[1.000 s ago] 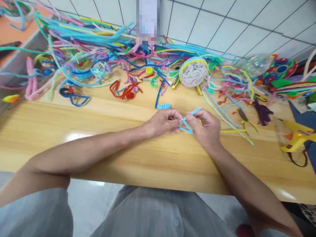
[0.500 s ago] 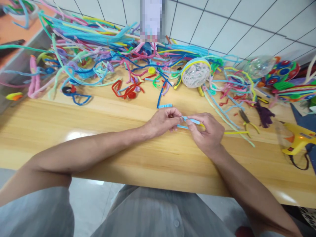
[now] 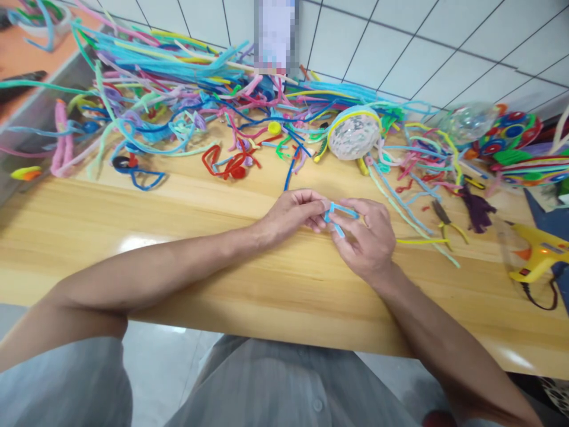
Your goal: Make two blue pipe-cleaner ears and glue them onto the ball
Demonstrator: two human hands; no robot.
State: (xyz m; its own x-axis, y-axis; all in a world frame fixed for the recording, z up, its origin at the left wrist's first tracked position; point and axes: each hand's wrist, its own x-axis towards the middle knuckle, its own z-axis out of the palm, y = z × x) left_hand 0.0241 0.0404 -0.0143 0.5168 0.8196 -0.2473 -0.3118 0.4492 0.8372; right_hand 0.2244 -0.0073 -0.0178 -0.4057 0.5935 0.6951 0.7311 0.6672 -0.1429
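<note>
A light blue pipe cleaner piece [image 3: 329, 211] is bent into a small shape with two prongs pointing right. My left hand [image 3: 301, 210] pinches its left end between thumb and fingers. My right hand [image 3: 368, 236] is curled around the prongs, its fingertips at the blue piece and the lower prong near its thumb. A yellow pipe cleaner [image 3: 422, 241] lies on the table just right of my right hand. Beyond my left hand, a dark blue pipe cleaner [image 3: 290, 171] lies on the wood.
Piled pipe cleaners [image 3: 178, 65] line the wall. A clear dome with a yellow rim [image 3: 354, 135] sits among them. At the right are pliers [image 3: 444, 220], a purple bundle [image 3: 476, 207] and a yellow glue gun [image 3: 540, 252]. A grey bin edge [image 3: 53, 89] stands left.
The blue piece has turned, and its prongs now spread apart. My right hand has shifted slightly left with its fingers more spread. The ribbed light blue piece behind my left hand is now hidden.
</note>
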